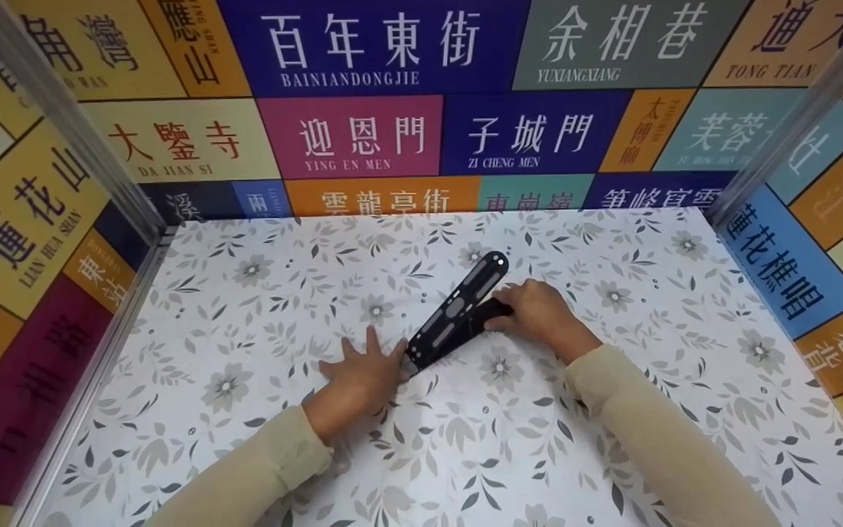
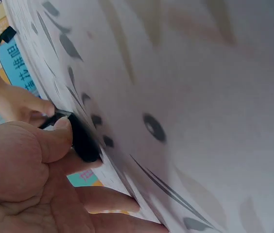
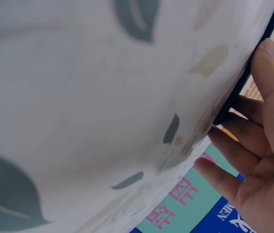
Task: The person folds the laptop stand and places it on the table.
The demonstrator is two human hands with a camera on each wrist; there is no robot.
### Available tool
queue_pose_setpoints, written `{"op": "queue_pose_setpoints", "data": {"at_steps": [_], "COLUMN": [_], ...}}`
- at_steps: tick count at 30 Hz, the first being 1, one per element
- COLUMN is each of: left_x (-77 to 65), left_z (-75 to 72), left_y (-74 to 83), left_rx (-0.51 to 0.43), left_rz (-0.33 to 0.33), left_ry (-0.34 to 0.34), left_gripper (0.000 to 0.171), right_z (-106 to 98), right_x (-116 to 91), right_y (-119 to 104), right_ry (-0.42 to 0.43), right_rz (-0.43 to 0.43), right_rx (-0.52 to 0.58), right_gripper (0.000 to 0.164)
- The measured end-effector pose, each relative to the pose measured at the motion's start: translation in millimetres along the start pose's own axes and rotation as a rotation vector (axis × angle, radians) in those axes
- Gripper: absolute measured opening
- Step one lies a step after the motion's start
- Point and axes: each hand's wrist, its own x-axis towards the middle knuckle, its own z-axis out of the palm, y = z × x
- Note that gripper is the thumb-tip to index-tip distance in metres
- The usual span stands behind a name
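A black folding object (image 1: 458,311) with two long arms lies on the patterned tabletop, its arms spread in a narrow V from a joint at the lower left. Pale slots and dots mark its upper arm; its exact kind is unclear. My left hand (image 1: 363,373) pinches the joint end between thumb and index finger, the other fingers spread over the cloth. In the left wrist view, the thumb lies against the black end (image 2: 84,141). My right hand (image 1: 538,311) grips the far end of the lower arm. Its thumb and fingertips (image 3: 268,47) hold the black edge (image 3: 234,94) in the right wrist view.
A white tabletop (image 1: 246,432) with grey flowers and leaves lies beneath both hands. Colourful panels (image 1: 352,139) with Chinese lettering stand along the back and both sides. Metal posts (image 1: 99,124) rise at the rear corners.
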Motion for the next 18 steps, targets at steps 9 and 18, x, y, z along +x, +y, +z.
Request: {"op": "queue_pose_setpoints", "data": {"at_steps": [9, 18], "left_x": [6.1, 15.4], "left_z": [-18.8, -32.4], "left_y": [-11.3, -23.2], "left_rx": [-0.076, -0.036], "left_rz": [0.009, 0.025], "left_ry": [-0.036, -0.022], "left_gripper": [0.058, 0.052], "right_z": [-3.7, -3.7], "right_x": [-6.2, -12.5], "right_y": [-10.1, -21.9], "right_ry": [-0.057, -0.060], "right_rz": [0.091, 0.170], "right_rx": [-0.106, -0.133], "right_gripper": [0.067, 0.062]}}
